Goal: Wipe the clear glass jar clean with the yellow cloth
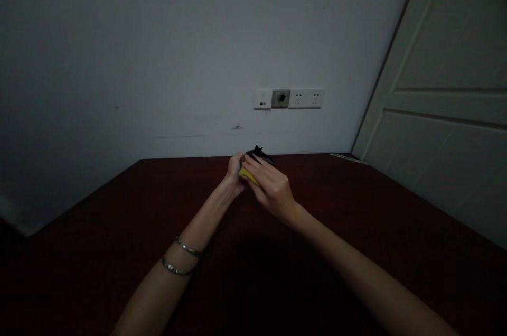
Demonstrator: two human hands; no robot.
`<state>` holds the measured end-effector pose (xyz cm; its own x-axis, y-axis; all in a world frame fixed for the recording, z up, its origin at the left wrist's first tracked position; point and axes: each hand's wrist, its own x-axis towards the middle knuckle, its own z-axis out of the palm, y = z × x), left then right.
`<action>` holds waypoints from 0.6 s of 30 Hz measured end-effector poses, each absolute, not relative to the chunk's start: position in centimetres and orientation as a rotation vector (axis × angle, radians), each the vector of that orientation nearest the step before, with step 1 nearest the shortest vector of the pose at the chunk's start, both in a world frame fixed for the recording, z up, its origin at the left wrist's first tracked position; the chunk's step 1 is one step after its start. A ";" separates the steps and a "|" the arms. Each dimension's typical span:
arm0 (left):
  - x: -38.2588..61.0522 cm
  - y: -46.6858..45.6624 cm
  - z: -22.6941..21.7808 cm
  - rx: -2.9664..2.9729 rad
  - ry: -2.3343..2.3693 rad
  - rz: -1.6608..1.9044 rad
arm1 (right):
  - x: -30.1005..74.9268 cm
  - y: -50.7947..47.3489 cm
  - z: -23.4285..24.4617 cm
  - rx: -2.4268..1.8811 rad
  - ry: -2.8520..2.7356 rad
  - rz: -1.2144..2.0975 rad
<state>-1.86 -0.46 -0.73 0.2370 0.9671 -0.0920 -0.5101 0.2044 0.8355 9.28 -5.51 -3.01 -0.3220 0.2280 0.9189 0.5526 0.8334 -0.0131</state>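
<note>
My left hand [236, 171] is closed around a small black object [261, 155] with pointed, bow-like bits on top. Its kind cannot be made out, since my fingers cover much of it. In my right hand [274, 186] is a yellow sponge [249, 176], or a pad much like one, pressed against the near side of the black object. The right fingers lie over the sponge and reach onto the black surface. Both hands meet just above the far part of a dark red table [190, 188].
A pale wall [178, 61] rises behind the table, carrying a row of white sockets [307, 98] and a grey plate [280, 99]. On the right stands a panelled door [447, 93]. Two bracelets [178, 267] circle my left forearm. The light is dim.
</note>
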 end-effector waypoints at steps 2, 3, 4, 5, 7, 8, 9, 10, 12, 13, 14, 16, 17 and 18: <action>-1.7 -0.6 -0.5 0.763 0.715 1.216 | 9.0 -5.9 -2.7 -0.550 -1.929 -0.339; -1.6 -0.7 -0.3 0.757 0.719 1.229 | 9.0 -6.0 -2.4 -0.541 -1.919 -0.312; -1.5 -0.8 -0.1 0.760 0.731 1.218 | 9.1 -6.0 -1.9 -0.545 -1.886 -0.275; -1.4 -0.9 0.1 0.783 0.746 1.180 | 9.4 -5.9 -1.3 -0.564 -1.831 -0.226; -1.3 -1.1 0.4 0.893 0.785 1.048 | 10.1 -5.6 0.1 -0.645 -1.647 -0.096; -1.2 -1.2 0.4 0.975 0.815 1.007 | 10.6 -5.3 0.8 -0.699 -1.540 -0.019; -1.2 -1.2 0.4 1.076 0.847 1.013 | 11.1 -4.9 1.5 -0.750 -1.423 0.061; -1.2 -1.2 0.3 1.193 0.879 1.074 | 11.6 -4.5 2.1 -0.804 -1.328 0.138; -1.3 -1.4 0.0 1.471 0.912 1.317 | 12.7 -3.4 2.8 -0.894 -1.198 0.286; -1.5 -1.5 -0.1 1.634 0.878 1.424 | 13.1 -2.8 3.0 -0.924 -1.144 0.386; -1.7 -1.7 -0.2 1.790 0.834 1.476 | 13.4 -2.2 2.9 -0.939 -1.095 0.510; -2.2 -2.1 -0.1 2.025 0.768 1.476 | 13.7 -1.2 2.6 -0.942 -0.995 0.773; -2.4 -2.2 0.0 2.107 0.761 1.441 | 13.7 -0.7 2.3 -0.939 -0.978 0.832; -2.5 -2.4 0.1 2.173 0.764 1.400 | 13.7 -0.4 2.1 -0.935 -0.967 0.881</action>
